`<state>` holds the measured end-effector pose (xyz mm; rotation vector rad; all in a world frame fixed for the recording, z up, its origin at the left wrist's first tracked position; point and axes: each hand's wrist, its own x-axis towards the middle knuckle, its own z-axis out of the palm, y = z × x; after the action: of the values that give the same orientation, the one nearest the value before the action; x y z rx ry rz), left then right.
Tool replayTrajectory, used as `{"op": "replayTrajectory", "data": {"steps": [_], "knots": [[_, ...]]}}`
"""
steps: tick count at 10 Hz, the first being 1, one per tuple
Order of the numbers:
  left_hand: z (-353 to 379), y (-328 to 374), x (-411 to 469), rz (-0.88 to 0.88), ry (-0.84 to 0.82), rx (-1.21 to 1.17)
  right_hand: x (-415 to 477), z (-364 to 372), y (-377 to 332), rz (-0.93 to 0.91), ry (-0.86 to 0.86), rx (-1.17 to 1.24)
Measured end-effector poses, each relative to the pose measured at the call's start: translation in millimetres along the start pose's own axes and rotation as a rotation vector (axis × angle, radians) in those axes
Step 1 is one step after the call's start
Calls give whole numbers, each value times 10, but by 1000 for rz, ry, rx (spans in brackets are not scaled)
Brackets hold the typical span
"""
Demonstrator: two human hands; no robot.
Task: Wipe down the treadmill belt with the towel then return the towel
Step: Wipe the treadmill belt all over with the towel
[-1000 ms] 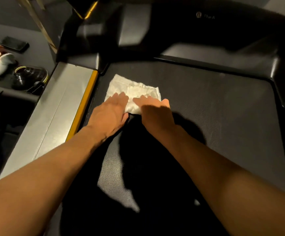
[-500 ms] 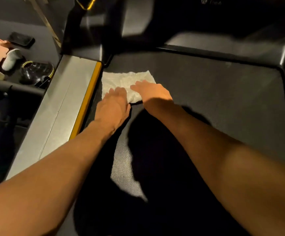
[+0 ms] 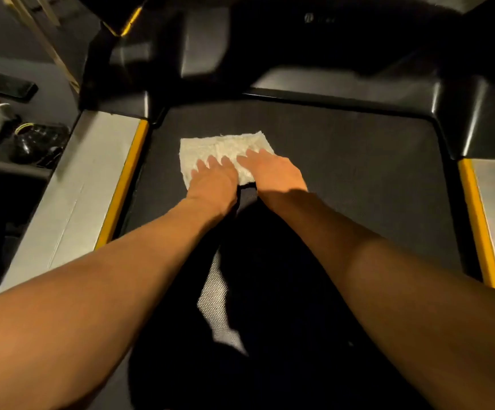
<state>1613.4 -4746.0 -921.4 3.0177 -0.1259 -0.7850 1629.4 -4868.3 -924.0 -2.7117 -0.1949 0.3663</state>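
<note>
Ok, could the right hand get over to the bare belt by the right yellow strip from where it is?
Probably yes. The right hand rests flat on the towel, and the belt between it and the right yellow strip lies bare, with nothing in the way.

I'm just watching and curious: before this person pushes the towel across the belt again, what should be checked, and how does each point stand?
1. Towel lies flat on the belt: ok.
2. Left hand pressing on the towel: ok.
3. Right hand pressing on the towel: ok.
4. Belt to the right free of objects: ok.
5. Towel inside the yellow strip, apart from it: ok.
6. Belt stopped: cannot tell.
</note>
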Motion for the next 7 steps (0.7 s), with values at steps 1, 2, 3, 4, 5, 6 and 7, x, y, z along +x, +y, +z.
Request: {"op": "replayTrajectory", "data": {"steps": [1,2,3,4,5,6,7], "knots": [[66,311,-42,50,10,-11,-174,-15,299,136,-53,-61],[221,465,-213,130,93,-88,-353,164,636,-57,-13,-166],[171,526,-70,172,58,37,-332,44,728,-89,-17,-223],[1,554,162,206,22,85,-216,-115,718,28,85,-96],[16,708,148,219,27,123,-379,-62,798,39,106,-20],[222,801,-74,284,53,173,-705,63,928,27,85,-128],[197,864,-34,303,67,126,-746,5,1070,19,79,-101]]}}
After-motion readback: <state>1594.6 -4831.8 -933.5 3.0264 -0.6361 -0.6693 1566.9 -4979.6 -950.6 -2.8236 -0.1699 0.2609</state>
